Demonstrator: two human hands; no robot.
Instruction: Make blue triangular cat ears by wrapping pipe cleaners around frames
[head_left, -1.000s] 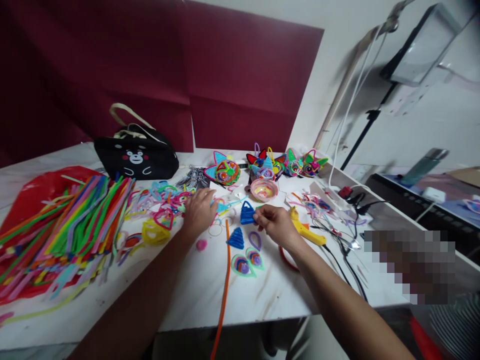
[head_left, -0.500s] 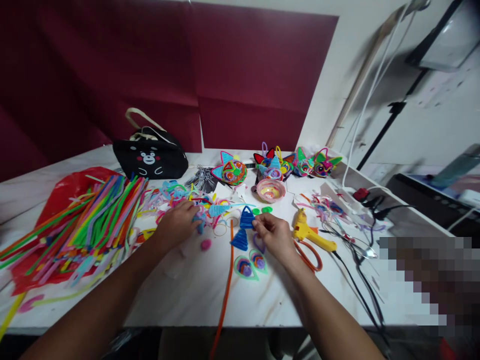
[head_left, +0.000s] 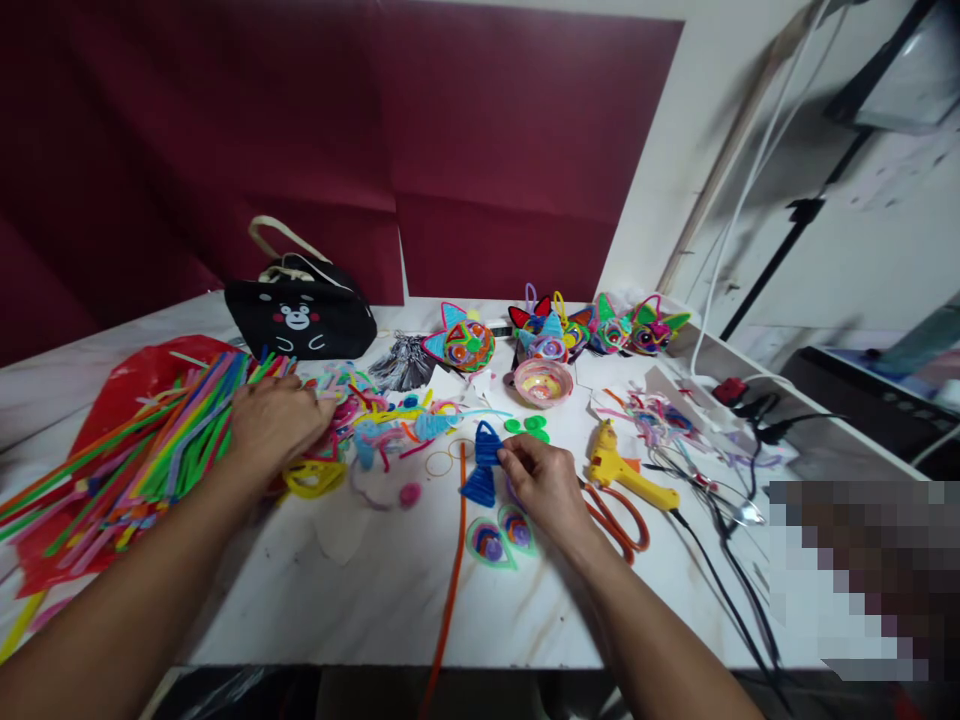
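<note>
Between the thumb and fingers of my right hand (head_left: 544, 485) is a blue pipe-cleaner triangle (head_left: 487, 446) with a looped outline at its top. A second blue pipe-cleaner triangle (head_left: 478, 488) lies just below it on the table. My left hand (head_left: 277, 420) is spread over the right edge of a pile of colourful pipe cleaners (head_left: 180, 430), thumb pointing right; its fingertips are partly hidden. Two teardrop pieces with coiled centres (head_left: 489, 544) lie below the blue ones. A long orange pipe cleaner (head_left: 455, 570) runs down past the table's front edge.
A yellow glue gun (head_left: 634, 478) and orange-handled scissors (head_left: 626, 520) lie right of my right hand. Behind stand a pink bowl (head_left: 543, 385), several cat-eared ornaments (head_left: 469, 343) and a black bag (head_left: 300, 315). Cables (head_left: 739, 590) trail along the right side. Green discs (head_left: 534, 424) lie centrally.
My left hand has moved left, from the loose scraps in the middle to the pipe-cleaner pile. The right hand keeps the blue triangle, now slightly lower and closer to the other one.
</note>
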